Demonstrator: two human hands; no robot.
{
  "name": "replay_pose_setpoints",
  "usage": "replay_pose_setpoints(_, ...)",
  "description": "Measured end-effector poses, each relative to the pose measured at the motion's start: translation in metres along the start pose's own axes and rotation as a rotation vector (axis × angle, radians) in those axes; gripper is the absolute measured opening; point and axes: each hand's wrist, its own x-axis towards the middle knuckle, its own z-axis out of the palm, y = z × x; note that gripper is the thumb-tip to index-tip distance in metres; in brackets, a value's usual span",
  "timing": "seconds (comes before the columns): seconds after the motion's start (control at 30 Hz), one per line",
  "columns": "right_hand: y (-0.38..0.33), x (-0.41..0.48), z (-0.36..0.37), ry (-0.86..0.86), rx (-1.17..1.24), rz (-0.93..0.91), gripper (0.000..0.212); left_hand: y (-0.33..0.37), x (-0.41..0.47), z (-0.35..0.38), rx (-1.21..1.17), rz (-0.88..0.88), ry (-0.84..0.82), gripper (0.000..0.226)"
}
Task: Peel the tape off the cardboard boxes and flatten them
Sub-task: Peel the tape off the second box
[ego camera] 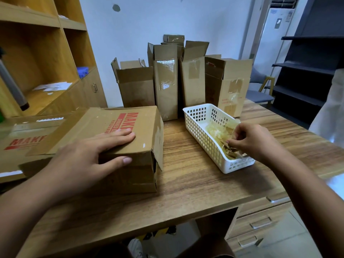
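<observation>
The left hand [89,155] lies flat, fingers straight, on one tipped box [119,127]; the right hand [255,140] pinches one tape strip [230,151] inside one basket [197,125]; beyond both hands stand at least four upright boxes [165,86].

Soft, moderately bright indoor light is filling the room, tinting the wall [149,25] bluish. Glare is glinting off the tape [164,79] on the upright boxes [192,94]. The right hand [251,140] and its arm are casting a diffuse shadow on the surface [186,185]. Wide-angle distortion is bending the shelves [46,27], and the frame's edges are blurring.
</observation>
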Motion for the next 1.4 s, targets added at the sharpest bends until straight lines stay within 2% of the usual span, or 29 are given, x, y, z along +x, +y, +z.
replay_pose_setpoints(0.2, -0.004, -0.001, 0.003, 0.022, -0.107, -0.008, 0.031, -0.001, 0.000, 0.000, -0.011, -0.007, -0.011, 0.072)
replay_pose_setpoints(0.37, -0.005, 0.001, 0.001, 0.032, -0.120, 0.020, 0.061, 0.002, -0.001, -0.001, -0.007, -0.001, -0.007, 0.069)
replay_pose_setpoints(0.47, -0.004, -0.002, 0.003, 0.042, -0.163, -0.028, 0.049, 0.004, -0.002, -0.002, -0.005, 0.005, 0.001, 0.070)
replay_pose_setpoints(0.63, -0.002, -0.009, -0.001, 0.145, -0.136, -0.156, 0.010, 0.008, -0.002, -0.004, 0.022, 0.016, 0.015, 0.066)
replay_pose_setpoints(0.7, -0.003, -0.012, -0.005, 0.274, -0.139, -0.190, 0.013, 0.007, -0.002, -0.004, 0.022, 0.023, 0.027, 0.064)
replay_pose_setpoints(0.8, -0.015, -0.024, -0.010, 0.387, 0.041, -0.248, 0.019, 0.005, -0.003, -0.004, 0.005, 0.034, 0.030, 0.063)
replay_pose_setpoints(0.87, -0.027, -0.034, -0.005, 0.340, 0.190, -0.285, 0.016, 0.003, -0.003, -0.005, -0.018, 0.042, 0.020, 0.062)
replay_pose_setpoints(0.97, -0.045, -0.045, 0.018, 0.183, 0.339, -0.422, 0.020, 0.000, -0.006, -0.007, -0.064, 0.069, 0.020, 0.058)
replay_pose_setpoints(1.1, -0.064, -0.042, 0.049, 0.027, 0.318, -0.603, 0.034, -0.001, -0.013, -0.008, -0.164, 0.102, 0.066, 0.046)
replay_pose_setpoints(1.23, -0.091, -0.034, 0.062, -0.035, 0.364, -0.568, 0.044, 0.000, -0.021, -0.009, -0.248, 0.158, 0.091, 0.039)
replay_pose_setpoints(1.33, -0.101, -0.021, 0.065, -0.109, 0.412, -0.474, 0.043, 0.000, -0.026, -0.009, -0.267, 0.196, 0.110, 0.037)
replay_pose_setpoints(1.4, -0.102, -0.015, 0.067, -0.140, 0.415, -0.475, 0.038, 0.001, -0.028, -0.008, -0.260, 0.208, 0.126, 0.036)
